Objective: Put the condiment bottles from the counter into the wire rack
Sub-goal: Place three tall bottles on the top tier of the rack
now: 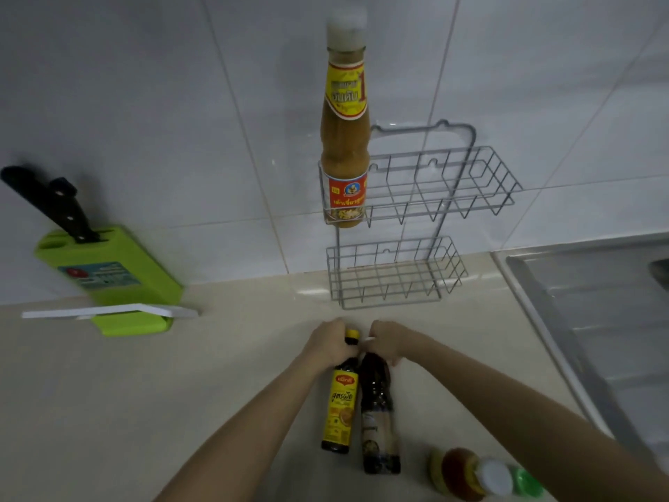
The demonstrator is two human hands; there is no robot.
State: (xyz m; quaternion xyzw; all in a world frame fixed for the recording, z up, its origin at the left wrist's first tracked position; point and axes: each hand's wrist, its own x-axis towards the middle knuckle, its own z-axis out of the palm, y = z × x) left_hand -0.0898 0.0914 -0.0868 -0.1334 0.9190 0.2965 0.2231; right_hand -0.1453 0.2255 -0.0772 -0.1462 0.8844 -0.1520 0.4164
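Note:
A two-tier wire rack (427, 197) hangs on the tiled wall. A tall tan sauce bottle (345, 139) with a yellow and red label stands at the left end of its upper basket. On the counter, my left hand (331, 344) grips the neck of a dark bottle with a yellow label and yellow cap (340, 411). Beside it, my right hand (389, 342) grips the top of a dark bottle with a pale label (378, 422). Both bottles stand upright, touching each other. An amber bottle (467, 472) and a green-capped one (526, 481) stand at the bottom right.
A green knife block (108, 269) with a black-handled knife (50, 204) leans at the left wall, a white board (108, 312) in front of it. A steel sink (597, 320) lies at the right. The rack's lower basket (394, 273) holds nothing.

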